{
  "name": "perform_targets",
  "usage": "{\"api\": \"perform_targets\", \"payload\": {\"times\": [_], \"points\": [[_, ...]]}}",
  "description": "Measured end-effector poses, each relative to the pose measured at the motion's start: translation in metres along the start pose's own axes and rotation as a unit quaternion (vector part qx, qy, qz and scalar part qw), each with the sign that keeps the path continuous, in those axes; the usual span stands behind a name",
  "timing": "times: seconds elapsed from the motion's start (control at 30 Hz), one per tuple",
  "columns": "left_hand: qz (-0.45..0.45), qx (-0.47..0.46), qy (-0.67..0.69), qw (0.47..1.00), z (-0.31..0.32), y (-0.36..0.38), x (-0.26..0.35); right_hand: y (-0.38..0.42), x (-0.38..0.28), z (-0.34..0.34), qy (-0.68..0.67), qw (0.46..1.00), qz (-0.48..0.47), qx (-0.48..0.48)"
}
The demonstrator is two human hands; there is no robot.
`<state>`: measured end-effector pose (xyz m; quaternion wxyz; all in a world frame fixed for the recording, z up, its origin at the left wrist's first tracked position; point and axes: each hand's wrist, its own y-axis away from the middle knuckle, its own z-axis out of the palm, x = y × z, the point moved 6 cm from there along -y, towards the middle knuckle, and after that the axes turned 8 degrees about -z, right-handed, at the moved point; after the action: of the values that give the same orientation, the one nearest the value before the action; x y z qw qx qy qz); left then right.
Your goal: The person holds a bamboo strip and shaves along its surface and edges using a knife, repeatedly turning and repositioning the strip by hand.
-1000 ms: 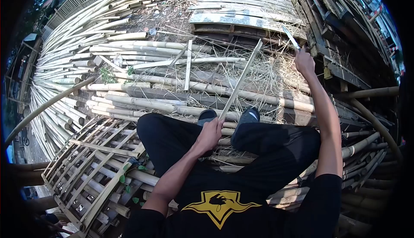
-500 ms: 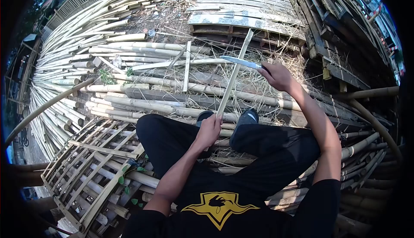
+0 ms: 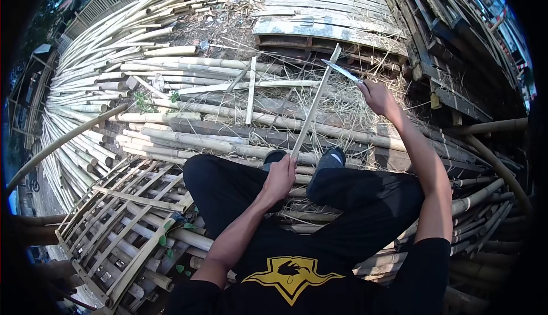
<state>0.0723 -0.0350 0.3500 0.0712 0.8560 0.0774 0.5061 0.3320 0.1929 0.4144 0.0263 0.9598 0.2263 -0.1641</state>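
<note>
My left hand is wrapped round the near end of a long, split bamboo strip, which slants up and away to the right. In my right hand is the handle of a knife, its long blade pointing up and to the left. The blade tip overlaps the strip near its far end in this view. Fingers cover most of the knife's handle. Beyond my feet, a shorter bamboo strip lies across the poles, near another long pale strip.
Bamboo poles are heaped at left and run under my legs. A woven bamboo lattice lies at lower left. Ahead is a wooden pallet platform, with stacked pallets at right. Shavings litter the ground.
My right hand has moved right and slightly down, with the knife now angled more steeply toward the strip's far end. My left hand keeps its hold, shifted slightly down.
</note>
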Motion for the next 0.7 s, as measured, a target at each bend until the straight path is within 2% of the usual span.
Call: {"api": "perform_targets", "payload": {"times": [0.07, 0.1, 0.13, 0.17, 0.27, 0.3, 0.33, 0.4, 0.43, 0.47, 0.5, 0.53, 0.6, 0.63, 0.7], "points": [[-0.079, -0.022, 0.013, 0.997, -0.009, 0.001, 0.003, 0.011, -0.039, 0.018, 0.012, 0.992, -0.113, -0.051], [-0.041, -0.004, 0.019, 0.999, 0.0, 0.0, -0.012, 0.015, -0.058, 0.024, 0.018, 0.987, -0.139, -0.084], [-0.044, -0.005, 0.017, 0.999, -0.001, 0.002, -0.012, 0.02, -0.073, 0.028, 0.023, 0.979, -0.164, -0.115], [-0.039, 0.002, 0.018, 0.999, -0.003, 0.003, -0.01, 0.023, -0.075, 0.036, 0.023, 0.976, -0.198, -0.093], [-0.054, -0.012, 0.009, 0.998, -0.006, 0.003, -0.01, -0.002, -0.034, 0.019, 0.082, 0.977, -0.183, -0.066], [-0.075, -0.034, -0.004, 0.997, -0.003, 0.007, -0.012, -0.021, 0.022, 0.003, 0.075, 0.997, 0.01, -0.035], [-0.075, -0.035, -0.004, 0.997, -0.003, 0.011, -0.012, -0.027, 0.073, -0.013, 0.065, 0.977, 0.202, 0.001], [-0.02, 0.005, 0.016, 1.0, -0.009, 0.009, -0.004, -0.022, 0.08, -0.056, 0.182, 0.957, 0.169, 0.15], [-0.016, 0.011, 0.029, 0.999, -0.014, 0.007, 0.003, -0.019, 0.068, -0.064, 0.184, 0.957, 0.169, 0.147], [-0.072, -0.016, 0.027, 0.997, -0.015, 0.006, 0.004, -0.014, 0.054, -0.064, 0.148, 0.965, 0.154, 0.151], [-0.087, -0.026, 0.027, 0.996, -0.014, 0.004, 0.005, -0.008, 0.037, -0.059, 0.109, 0.972, 0.141, 0.154], [-0.098, -0.032, 0.025, 0.994, -0.013, 0.003, 0.004, -0.003, 0.019, -0.053, 0.074, 0.97, 0.108, 0.205], [-0.073, -0.023, 0.035, 0.996, -0.005, -0.001, -0.009, 0.005, -0.015, -0.038, -0.007, 0.991, 0.054, 0.119], [-0.047, -0.015, 0.047, 0.998, -0.005, -0.001, -0.009, 0.007, -0.03, -0.029, -0.021, 0.997, -0.009, 0.075], [-0.062, -0.023, 0.057, 0.996, -0.004, -0.001, -0.009, 0.014, -0.054, -0.014, -0.024, 0.992, -0.125, -0.006]]}}
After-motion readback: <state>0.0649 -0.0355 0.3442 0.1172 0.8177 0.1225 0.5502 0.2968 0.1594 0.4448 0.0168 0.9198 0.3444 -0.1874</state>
